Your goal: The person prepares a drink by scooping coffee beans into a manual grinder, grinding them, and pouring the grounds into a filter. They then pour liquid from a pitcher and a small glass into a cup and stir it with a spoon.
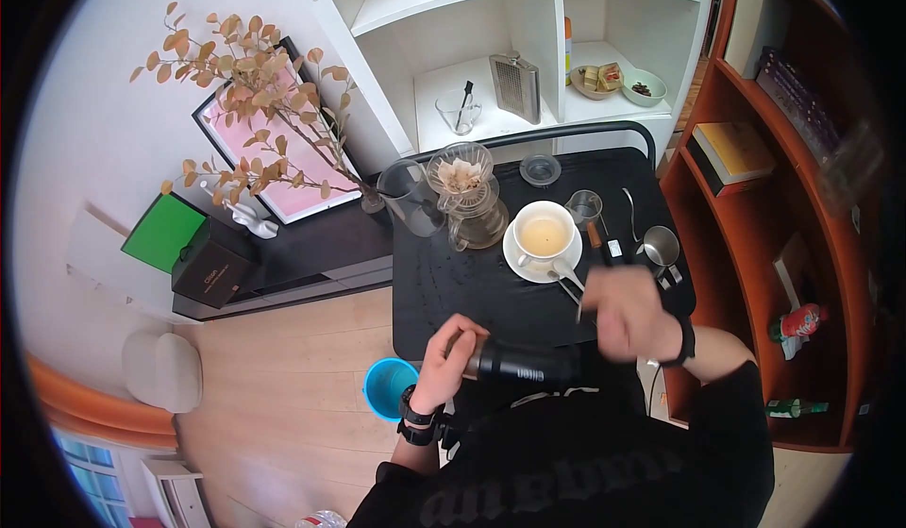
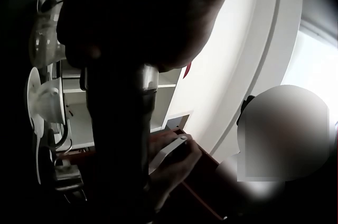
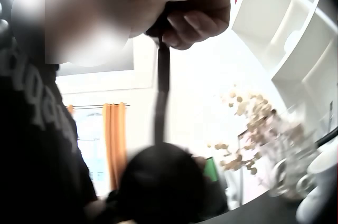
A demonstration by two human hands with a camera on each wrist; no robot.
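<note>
My left hand point(image 1: 446, 358) grips a black cylindrical hand grinder point(image 1: 521, 366), held sideways near my chest at the table's front edge. My right hand point(image 1: 630, 317) is blurred. It is closed round the grinder's thin crank handle point(image 3: 162, 84), which runs down to the grinder's dark top point(image 3: 161, 184). In the right wrist view the fingers point(image 3: 185, 23) curl round the handle's upper end. The left wrist view shows the grinder body point(image 2: 116, 145) as a dark column, with the right hand point(image 2: 174, 163) beyond it.
On the black table point(image 1: 453, 287) stand a cup on a saucer point(image 1: 545, 235), a glass server with a paper filter point(image 1: 467, 198), a glass jug point(image 1: 411, 198) and a small metal pitcher point(image 1: 661, 245). A blue bin point(image 1: 389, 386) sits on the floor. White shelves are behind, a brown bookcase point(image 1: 755, 198) to the right.
</note>
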